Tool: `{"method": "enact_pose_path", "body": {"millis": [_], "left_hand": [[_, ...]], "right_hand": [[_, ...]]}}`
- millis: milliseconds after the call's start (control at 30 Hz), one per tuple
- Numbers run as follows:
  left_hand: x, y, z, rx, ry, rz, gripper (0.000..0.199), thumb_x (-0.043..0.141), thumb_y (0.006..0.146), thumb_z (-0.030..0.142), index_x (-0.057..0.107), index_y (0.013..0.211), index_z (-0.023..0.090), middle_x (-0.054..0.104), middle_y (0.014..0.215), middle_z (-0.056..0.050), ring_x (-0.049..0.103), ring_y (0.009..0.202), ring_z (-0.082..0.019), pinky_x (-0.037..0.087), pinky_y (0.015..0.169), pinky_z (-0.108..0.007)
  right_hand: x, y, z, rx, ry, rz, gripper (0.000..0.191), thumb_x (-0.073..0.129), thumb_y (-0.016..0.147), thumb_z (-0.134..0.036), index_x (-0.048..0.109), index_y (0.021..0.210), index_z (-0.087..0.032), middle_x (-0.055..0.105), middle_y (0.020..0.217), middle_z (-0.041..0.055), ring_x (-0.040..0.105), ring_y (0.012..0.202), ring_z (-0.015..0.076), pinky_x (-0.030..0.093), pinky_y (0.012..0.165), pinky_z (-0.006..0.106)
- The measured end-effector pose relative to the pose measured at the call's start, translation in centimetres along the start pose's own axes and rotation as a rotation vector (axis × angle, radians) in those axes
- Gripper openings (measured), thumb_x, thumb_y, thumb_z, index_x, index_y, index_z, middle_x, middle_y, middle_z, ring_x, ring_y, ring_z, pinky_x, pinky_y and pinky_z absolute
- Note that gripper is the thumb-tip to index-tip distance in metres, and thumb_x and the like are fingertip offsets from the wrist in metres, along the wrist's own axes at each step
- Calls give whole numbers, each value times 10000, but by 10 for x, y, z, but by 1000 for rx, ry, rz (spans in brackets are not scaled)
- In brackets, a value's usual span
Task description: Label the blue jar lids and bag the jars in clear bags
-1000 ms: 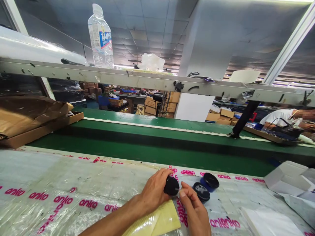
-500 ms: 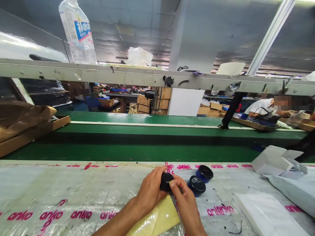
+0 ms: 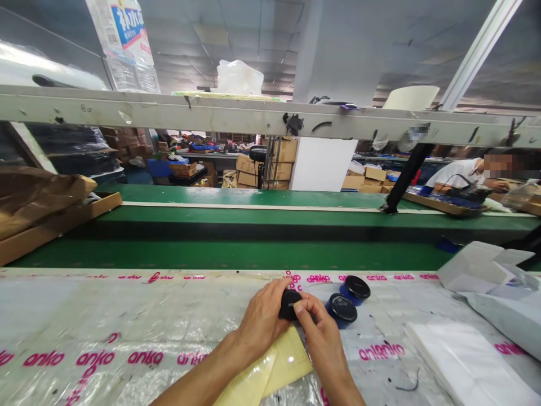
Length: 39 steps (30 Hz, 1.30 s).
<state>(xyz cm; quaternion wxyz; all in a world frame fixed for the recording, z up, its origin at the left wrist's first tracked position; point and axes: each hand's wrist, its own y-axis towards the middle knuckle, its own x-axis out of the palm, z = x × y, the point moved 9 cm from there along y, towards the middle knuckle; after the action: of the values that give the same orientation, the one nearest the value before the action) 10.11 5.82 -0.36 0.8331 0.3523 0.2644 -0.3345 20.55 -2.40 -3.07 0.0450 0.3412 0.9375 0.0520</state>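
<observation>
My left hand [image 3: 262, 317] is wrapped round the left side of a round black lid [image 3: 289, 309], holding it tilted toward me above the table. Whether a tub sits beneath this lid is hidden by the fingers. A short pale mark shows on its face. My right hand [image 3: 319, 326] has its thumb and forefinger pinched together at the lid's right edge; anything between those fingertips is too small to make out. Just right of my hands stand two blue tubs with glossy black lids, the nearer tub [image 3: 341, 310] and the farther tub [image 3: 355, 290]. Below the hands lie yellow sheets [image 3: 287, 363].
White sheets [image 3: 462, 361] and an open white box [image 3: 471, 268] lie at the right. Beyond the plastic-covered table [image 3: 127, 316] runs a green surface [image 3: 236, 254]. A shelf rail [image 3: 236, 115] crosses above, bearing a bottle [image 3: 129, 42]. A person [image 3: 460, 172] works far right.
The view has tilted and shifted slightly, so the rail sits higher. Both hands stay on the black lid, with the right thumb slightly shifted at its edge. The tubs stay put.
</observation>
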Motion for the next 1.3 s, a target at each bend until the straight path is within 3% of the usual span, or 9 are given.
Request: {"method": "enact_pose_path", "body": {"millis": [667,967,1133,1300], "left_hand": [[2,-1,1,16,69,-6,800,640,674,-9,389,1385,260,574,1348,-71,573,1208,-274,488,1040,-452],[1,-1,2,26,78,-2,825,623,655,-33,379,1383,267,573,1359,-74,572,1222,-276,488,1044,-457],[-1,-1,4,29,81,6,791,640,685,-18,386,1380,262,590,1330,-77,596,1183,-280,508,1012,-461],[-3,0,5,1,93,14,739,673,705,-1,415,1349,252,610,1293,-76,620,1142,-282,527,982,-457]], "right_hand": [[-5,-5,-2,-54,-94,87,318,599,874,-513,683,799,-216,637,1189,109,564,1163,297,433,993,399],[-7,-8,-6,-47,-159,116,359,577,877,-523,747,822,-212,678,1185,121,622,1078,294,503,872,375],[-8,-13,-13,-173,-288,158,364,538,923,-491,771,912,-211,700,1195,123,656,1054,287,546,806,375],[-3,-25,-26,-445,-495,198,332,484,991,-366,742,1063,-169,707,1222,119,652,1123,253,514,978,400]]}}
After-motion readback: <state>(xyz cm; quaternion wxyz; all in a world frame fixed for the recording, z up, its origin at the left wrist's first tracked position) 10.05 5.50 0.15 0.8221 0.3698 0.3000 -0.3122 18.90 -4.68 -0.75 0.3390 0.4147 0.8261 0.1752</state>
